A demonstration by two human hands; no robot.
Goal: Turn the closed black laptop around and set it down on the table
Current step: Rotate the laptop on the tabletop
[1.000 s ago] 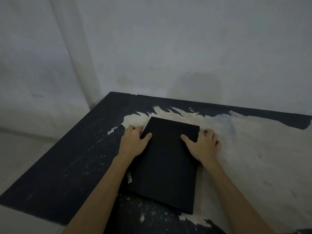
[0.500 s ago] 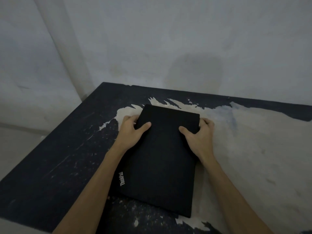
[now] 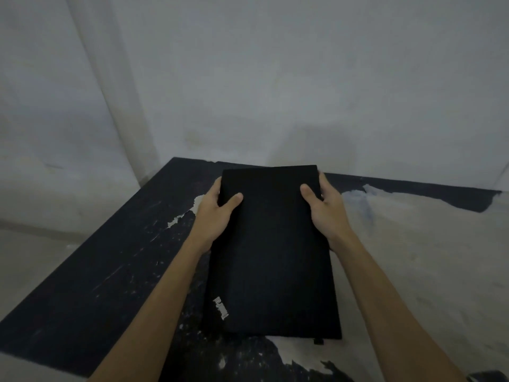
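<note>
The closed black laptop [image 3: 271,255] is held up off the table, its far end raised and its long side running away from me. A pale logo sits near its near-left corner. My left hand [image 3: 217,213] grips its left edge near the far end, thumb on the lid, fingers underneath. On the opposite side my right hand [image 3: 325,210] clasps the right edge the same way. The table [image 3: 110,266] below is black, with its coating worn to pale patches.
A grey wall stands right behind the table's far edge, with a vertical corner post at the left. The table's left edge drops to a pale floor. The worn pale area spreads over the table's right half.
Both hands have lifted the laptop's far end off the table and brought it nearer and higher; it lay flat a second ago. The grips have stayed on the two side edges.
</note>
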